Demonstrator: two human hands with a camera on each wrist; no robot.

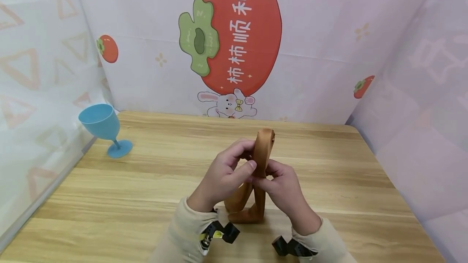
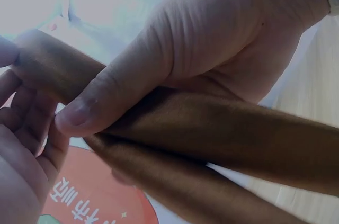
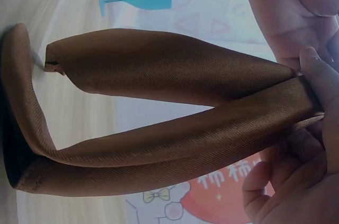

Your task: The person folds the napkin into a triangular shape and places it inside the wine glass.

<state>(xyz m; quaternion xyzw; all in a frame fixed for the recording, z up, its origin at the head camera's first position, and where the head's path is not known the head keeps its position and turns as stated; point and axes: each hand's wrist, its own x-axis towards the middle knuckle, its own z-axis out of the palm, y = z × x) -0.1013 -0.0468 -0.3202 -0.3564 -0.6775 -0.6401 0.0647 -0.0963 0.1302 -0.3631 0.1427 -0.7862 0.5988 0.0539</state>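
Observation:
A brown necktie (image 1: 263, 153) of smooth twill cloth is held up above the table, looped at the top with its lengths hanging below. My left hand (image 1: 224, 175) grips it from the left, the thumb laid across the band in the left wrist view. From the right, my right hand (image 1: 285, 186) pinches the necktie (image 3: 175, 134) a little lower, where its two lengths meet. One tail ends in a narrow hem, and another part bends at the tabletop. Cloth hides some of the fingertips.
A blue plastic goblet (image 1: 100, 123) stands upright at the table's far left corner. The wooden table (image 1: 164, 177) is enclosed by printed cloth at the back (image 1: 310, 80) and both sides. A small black camera sits on each wrist.

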